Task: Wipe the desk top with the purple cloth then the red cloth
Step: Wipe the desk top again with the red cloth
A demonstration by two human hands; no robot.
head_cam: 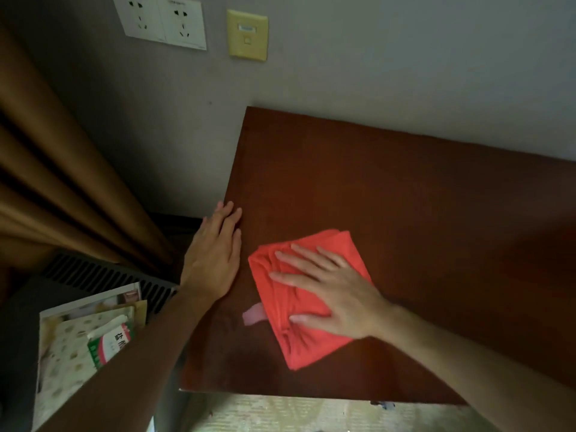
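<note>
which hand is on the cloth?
The right hand, flat with fingers spread on the red cloth. The left hand rests on the bare desk edge.

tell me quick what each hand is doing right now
Left hand: open, flat on the left edge of the dark brown wooden desk top, holding nothing.
Right hand: open, palm pressing the folded red cloth.

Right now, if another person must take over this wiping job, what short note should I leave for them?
Left hand: flat, palm down, on the left edge of the desk top, holding nothing.
Right hand: spread flat, pressing the folded red cloth onto the near-left part of the desk.
Purple cloth: not in view, so that pass seems finished, though I cannot confirm it.
Left to do: probably carry the red cloth over the rest of the desk, toward the wall and the right side.
</note>
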